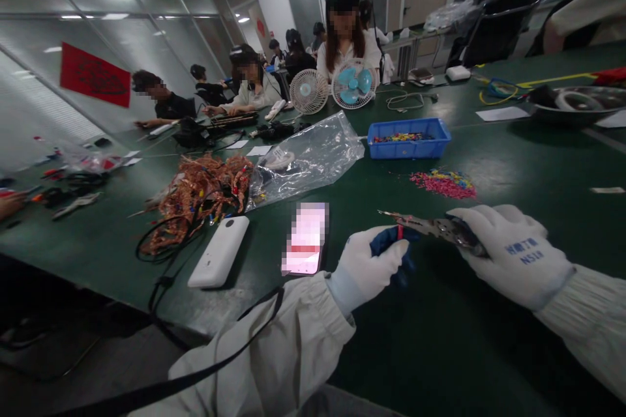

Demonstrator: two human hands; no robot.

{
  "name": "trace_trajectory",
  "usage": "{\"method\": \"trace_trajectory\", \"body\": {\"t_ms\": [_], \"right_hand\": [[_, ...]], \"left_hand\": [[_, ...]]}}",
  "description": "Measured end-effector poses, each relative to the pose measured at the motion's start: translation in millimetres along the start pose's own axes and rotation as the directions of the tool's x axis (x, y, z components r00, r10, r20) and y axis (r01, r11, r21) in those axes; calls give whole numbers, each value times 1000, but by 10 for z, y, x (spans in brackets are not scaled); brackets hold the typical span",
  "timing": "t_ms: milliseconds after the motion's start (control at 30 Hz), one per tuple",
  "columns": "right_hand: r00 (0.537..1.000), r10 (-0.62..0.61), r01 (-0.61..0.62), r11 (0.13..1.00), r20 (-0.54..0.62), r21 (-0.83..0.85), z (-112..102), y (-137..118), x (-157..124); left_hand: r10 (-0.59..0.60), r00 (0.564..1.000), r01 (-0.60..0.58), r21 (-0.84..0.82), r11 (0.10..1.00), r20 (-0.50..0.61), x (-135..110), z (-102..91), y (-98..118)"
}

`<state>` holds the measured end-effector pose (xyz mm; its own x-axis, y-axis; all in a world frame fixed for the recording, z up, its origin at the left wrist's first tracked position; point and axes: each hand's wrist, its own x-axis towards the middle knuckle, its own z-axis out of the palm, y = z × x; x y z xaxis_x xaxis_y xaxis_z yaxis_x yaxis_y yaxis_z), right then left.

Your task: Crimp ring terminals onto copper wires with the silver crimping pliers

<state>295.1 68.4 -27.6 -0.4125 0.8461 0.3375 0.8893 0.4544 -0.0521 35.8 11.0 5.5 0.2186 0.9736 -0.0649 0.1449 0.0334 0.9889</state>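
Observation:
My left hand (372,260), in a white glove with dark blue fingertips, is closed in a pinch on a small red piece (400,232), perhaps a bit of insulated wire. My right hand (511,247), gloved the same way, grips a pair of wire-stripping pliers (440,228) by the handles. The metal jaws point left and lie right by the red piece. Whether they bite on it I cannot tell. Just beyond the pliers lies a pile of pink, yellow and blue bits (444,184) on the green table (440,352).
Behind the pile stands a blue bin (409,146) of coloured bits. Left of my hands lie a phone (307,238), a white power bank (220,253) with a black cable, a clear plastic bag (313,156) and a copper wire heap (200,192). Two small fans (353,83) and people are across the table.

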Motion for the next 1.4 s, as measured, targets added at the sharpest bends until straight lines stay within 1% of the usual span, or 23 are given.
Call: {"method": "trace_trajectory", "body": {"t_ms": [100,233,367,500,567,667,767,900,1033,1167,1300,1400], "right_hand": [[999,21,-23,999,-34,-38,56,-29,-30],[998,42,-45,996,-39,-80,95,-69,-51],[998,42,-48,992,-51,-113,124,-95,-59],[996,33,-43,992,-79,-120,158,-87,-62],[996,22,-32,993,-82,-117,160,-79,-62],[997,19,-29,991,-79,-127,145,-81,-61],[997,20,-31,990,-78,-141,129,-91,-59],[996,13,-25,990,-85,-140,137,-93,-59],[996,0,-13,988,-88,-152,149,-118,-68],[997,-21,9,986,-72,-167,113,-179,-45],[999,-33,30,985,-12,-171,64,-212,16],[1000,-24,25,982,6,-188,59,-216,44]], "left_hand": [[-11,1000,11,-32,999,-7,12,-1,-49],[-36,999,34,-59,998,-29,23,15,-84],[-121,993,119,-89,989,-14,21,15,-21],[-179,983,176,-90,980,-32,22,2,31],[-190,981,186,-83,979,-45,23,1,37],[-196,979,190,-118,975,-45,26,12,40],[-213,976,204,-165,965,-35,31,27,59],[-241,970,232,-179,956,-25,30,36,105],[-231,972,219,-206,954,-34,26,40,103],[-235,969,215,-211,954,-74,23,49,83],[-281,954,257,-198,946,-101,10,56,90],[-298,948,274,-184,944,-112,-3,59,106]]}}
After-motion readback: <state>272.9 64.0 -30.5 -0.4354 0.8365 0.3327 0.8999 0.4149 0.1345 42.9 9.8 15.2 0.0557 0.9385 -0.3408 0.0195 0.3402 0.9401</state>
